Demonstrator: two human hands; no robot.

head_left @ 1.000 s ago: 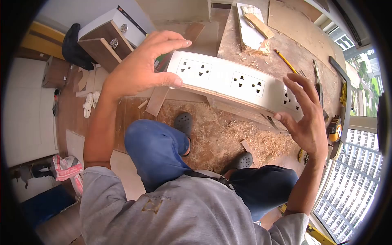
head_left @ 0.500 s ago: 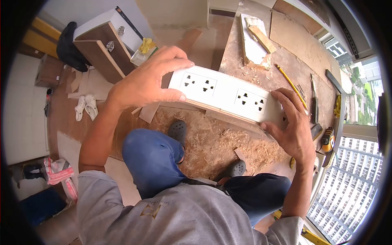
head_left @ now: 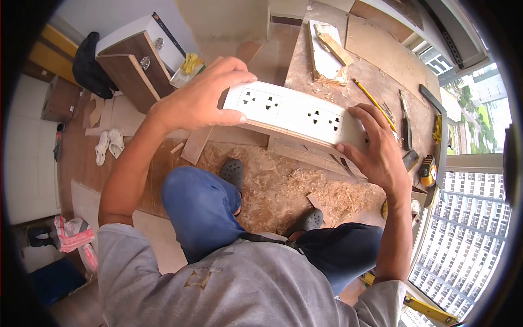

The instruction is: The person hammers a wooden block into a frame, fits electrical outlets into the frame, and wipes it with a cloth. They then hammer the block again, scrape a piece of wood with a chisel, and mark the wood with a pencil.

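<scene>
A long white board with power outlets (head_left: 294, 111) spans the space between my hands, its outlet face turned up toward me. My left hand (head_left: 210, 95) grips its left end, thumb along the near edge and fingers over the far edge. Around the right end is my right hand (head_left: 373, 144), with the thumb at the near edge; it partly covers one more outlet slot. The board's near edge shows bare wood. It tilts down slightly to the right, above the floor and the near side of the wooden work surface (head_left: 376, 60).
On the work surface lie a white-faced wood offcut (head_left: 327, 54), a yellow pencil-like stick (head_left: 373, 101), a chisel-like tool (head_left: 406, 122) and a yellow-black tape measure (head_left: 428, 171). Wood shavings (head_left: 305, 191) cover the floor by my feet. A drawer unit (head_left: 133, 68) stands at left, white clogs (head_left: 109, 144) nearby.
The outlet board, still held at both ends, has shifted slightly up and left in view. The surroundings have also shifted left as the camera moved.
</scene>
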